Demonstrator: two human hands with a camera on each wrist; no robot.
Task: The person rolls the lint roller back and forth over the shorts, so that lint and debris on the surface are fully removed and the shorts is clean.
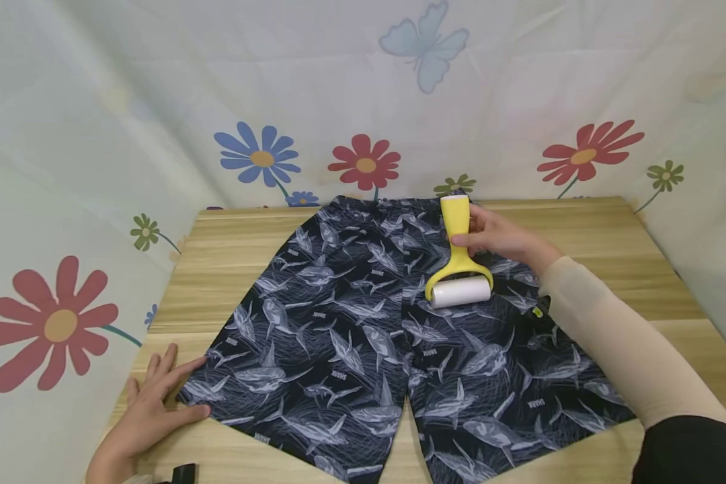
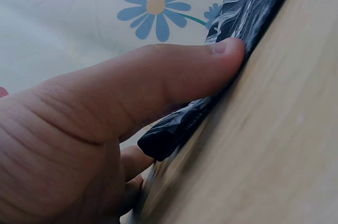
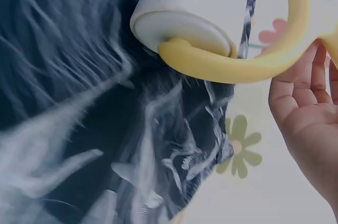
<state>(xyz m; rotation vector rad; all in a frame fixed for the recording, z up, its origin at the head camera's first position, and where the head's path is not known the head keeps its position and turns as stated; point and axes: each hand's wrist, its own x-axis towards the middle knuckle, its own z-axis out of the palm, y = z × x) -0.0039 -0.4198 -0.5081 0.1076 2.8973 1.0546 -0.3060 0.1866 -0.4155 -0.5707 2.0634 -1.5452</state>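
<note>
A pair of dark shorts [image 1: 339, 316] with a grey shark print lies spread on the wooden table, waistband at the back. My right hand [image 1: 502, 235] grips the yellow handle of a lint roller [image 1: 460, 292], whose white cylinder is over the upper right part of the shorts. In the right wrist view the roller [image 3: 195, 2] looms close over the fabric, with the curled fingers at its handle. My left hand [image 1: 151, 410] rests at the lower left corner of the shorts, fingers spread. Its thumb [image 2: 211, 65] touches the hem in the left wrist view.
The wooden table [image 1: 230, 242] shows around the shorts. Behind and to the left hangs a pale curtain [image 1: 314, 74] printed with flowers and a butterfly. A small black object [image 1: 184, 473] sits by the left wrist at the front edge of the view.
</note>
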